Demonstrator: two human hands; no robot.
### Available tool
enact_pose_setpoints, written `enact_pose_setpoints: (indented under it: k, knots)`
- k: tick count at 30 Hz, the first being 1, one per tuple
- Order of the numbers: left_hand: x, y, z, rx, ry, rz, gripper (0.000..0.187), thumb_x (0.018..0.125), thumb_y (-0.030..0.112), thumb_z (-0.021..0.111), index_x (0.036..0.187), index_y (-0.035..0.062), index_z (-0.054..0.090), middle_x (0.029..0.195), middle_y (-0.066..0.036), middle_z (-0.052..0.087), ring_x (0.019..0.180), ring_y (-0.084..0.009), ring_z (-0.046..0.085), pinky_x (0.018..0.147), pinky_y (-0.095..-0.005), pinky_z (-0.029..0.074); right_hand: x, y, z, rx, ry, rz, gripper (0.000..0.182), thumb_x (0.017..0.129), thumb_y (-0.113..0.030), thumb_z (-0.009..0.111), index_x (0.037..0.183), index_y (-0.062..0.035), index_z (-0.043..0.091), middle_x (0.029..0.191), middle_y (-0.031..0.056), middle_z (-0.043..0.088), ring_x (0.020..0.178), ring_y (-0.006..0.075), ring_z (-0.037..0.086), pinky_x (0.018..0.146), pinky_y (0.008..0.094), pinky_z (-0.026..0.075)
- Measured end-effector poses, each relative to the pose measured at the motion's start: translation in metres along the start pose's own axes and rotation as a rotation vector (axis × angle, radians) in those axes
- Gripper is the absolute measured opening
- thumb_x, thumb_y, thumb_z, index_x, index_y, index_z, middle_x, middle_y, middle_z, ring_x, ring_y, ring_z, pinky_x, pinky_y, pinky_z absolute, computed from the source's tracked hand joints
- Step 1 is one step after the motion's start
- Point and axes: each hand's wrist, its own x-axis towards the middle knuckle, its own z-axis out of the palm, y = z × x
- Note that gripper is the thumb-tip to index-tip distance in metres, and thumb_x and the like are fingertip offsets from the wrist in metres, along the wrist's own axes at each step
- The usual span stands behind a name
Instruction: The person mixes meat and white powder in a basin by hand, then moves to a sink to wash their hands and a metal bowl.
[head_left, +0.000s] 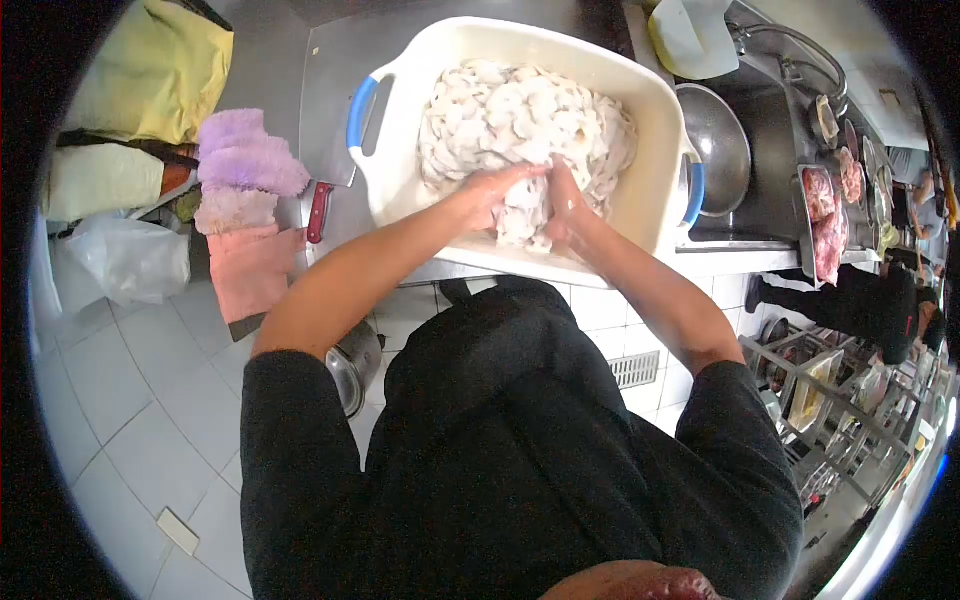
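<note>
A cream plastic tub (392,195) with blue handles stands on the metal counter in front of me. It holds a big heap of wet, pale white slices (520,105), whose exact kind I cannot make out. My left hand (492,194) is in the near part of the heap, with its fingers stretched towards the middle. Facing it, my right hand (568,205) has its fingers pointing up and away from me. Between the two cupped palms, a clump of the slices is held against the heap. The undersides of both hands are hidden.
Left of the tub lie a red-handled cleaver (319,212) and purple and orange cloths (250,160). A metal bowl (715,150) sits by the sink at right, near a tray of raw meat (825,225). Another person (860,305) stands beyond, by a metal rack (850,410).
</note>
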Motion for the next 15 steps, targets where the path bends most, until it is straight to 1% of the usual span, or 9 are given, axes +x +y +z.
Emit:
enact_pose_setpoints:
  k: [3,4,5,6,7,8,11,14,15]
  knots:
    - [0.014,-0.003,-0.01,-0.213,0.019,0.116,0.038,0.083,0.031,0.065,0.113,0.0078,0.058,0.115,-0.011,0.058,0.098,-0.0238,0.06,0.079,-0.0416,0.052,-0.043,-0.027,0.039,-0.147,0.097,-0.18,0.038,0.091,-0.037,0.035,0.108,-0.0082,0.053,0.094,0.01,0.06,0.082,0.0239,0.062,0.075,0.0399,0.053]
    - [0.006,0.008,-0.009,-0.3,0.044,0.084,0.037,0.08,0.023,0.069,0.111,0.0056,0.056,0.105,-0.009,0.063,0.087,-0.0241,0.065,0.075,-0.0383,0.055,-0.031,-0.034,0.031,-0.117,-0.044,-0.175,0.042,0.092,-0.039,0.037,0.118,-0.0087,0.048,0.109,0.0115,0.055,0.095,0.0264,0.057,0.082,0.043,0.049]
    - [-0.009,0.022,-0.002,-0.334,0.005,0.165,0.037,0.08,0.018,0.068,0.112,0.0029,0.055,0.105,-0.012,0.061,0.09,-0.0234,0.064,0.075,-0.0361,0.056,-0.019,-0.042,0.022,-0.084,-0.185,-0.173,0.048,0.093,-0.041,0.039,0.127,-0.0092,0.044,0.124,0.0129,0.05,0.108,0.0289,0.053,0.09,0.0461,0.045]
    - [-0.028,0.032,0.006,-0.377,-0.029,0.242,0.037,0.08,0.012,0.067,0.113,0.0002,0.054,0.104,-0.015,0.06,0.092,-0.0228,0.063,0.076,-0.0339,0.056,-0.038,-0.054,0.034,-0.054,-0.2,-0.178,0.045,0.092,-0.038,0.041,0.127,-0.0089,0.045,0.123,0.0125,0.051,0.106,0.0267,0.054,0.088,0.0433,0.046]
    - [-0.045,0.038,0.009,0.051,-0.003,0.513,0.043,0.08,0.014,0.068,0.117,0.001,0.05,0.108,-0.016,0.057,0.097,-0.0232,0.06,0.079,-0.0349,0.055,-0.057,-0.067,0.046,-0.031,-0.218,-0.181,0.043,0.092,-0.035,0.044,0.126,-0.0086,0.047,0.122,0.012,0.052,0.104,0.0245,0.055,0.085,0.0405,0.047]
    - [-0.059,0.045,0.009,0.493,0.019,0.778,0.05,0.079,0.017,0.069,0.121,0.0018,0.046,0.112,-0.017,0.055,0.102,-0.0237,0.058,0.081,-0.0358,0.053,-0.047,-0.079,0.034,-0.278,-0.144,-0.241,0.043,0.091,-0.034,0.046,0.125,-0.0075,0.048,0.12,0.0118,0.054,0.103,0.0234,0.055,0.082,0.0395,0.048]
    - [-0.056,0.079,-0.008,0.06,-0.014,0.632,0.082,0.08,0.032,0.068,0.14,0.0006,0.02,0.132,-0.016,0.043,0.106,-0.0281,0.056,0.079,-0.0403,0.054,-0.009,-0.119,0.005,-0.77,0.068,-0.407,0.043,0.093,-0.032,0.042,0.128,-0.0059,0.047,0.114,0.0143,0.058,0.096,0.0231,0.06,0.079,0.0384,0.049]
    - [-0.033,0.073,-0.043,0.367,0.307,0.559,0.096,0.078,0.038,0.069,0.142,0.0019,0.008,0.136,-0.013,0.039,0.113,-0.0313,0.051,0.084,-0.0434,0.051,-0.015,-0.128,-0.02,-1.365,0.304,-0.51,0.044,0.094,-0.032,0.039,0.13,-0.0076,0.045,0.11,0.0124,0.06,0.092,0.0225,0.062,0.076,0.0378,0.049]
    - [-0.02,0.053,-0.051,0.405,0.356,0.539,0.088,0.075,0.04,0.07,0.137,0.0019,0.019,0.134,-0.015,0.04,0.115,-0.0322,0.048,0.087,-0.0439,0.049,-0.016,-0.12,-0.026,-1.393,0.349,-0.477,0.045,0.095,-0.033,0.038,0.131,-0.0078,0.045,0.109,0.0115,0.061,0.091,0.0225,0.062,0.075,0.0381,0.049]
